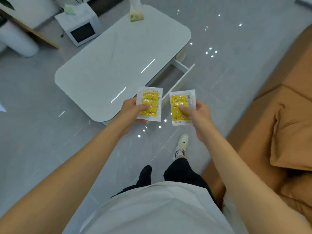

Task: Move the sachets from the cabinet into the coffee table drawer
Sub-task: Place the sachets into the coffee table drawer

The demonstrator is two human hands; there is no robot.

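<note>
Now the left hand [133, 108] pinches one yellow sachet [150, 104] and the right hand [196, 112] pinches another [181, 106], both held near the open drawer [170, 76] under the worktop [109, 65]. A loose thumb grip could drop either sachet onto the floor [42, 141].

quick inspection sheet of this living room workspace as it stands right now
surface: glossy white rounded coffee table, its drawer pulled open
job's things: two yellow-printed clear plastic sachets, left sachet, right sachet
clutter: pale green packet at the table's far end
hands: left hand and right hand each hold one sachet
cables: nothing seen
surroundings: grey tiled floor, tan sofa, white microwave
</note>
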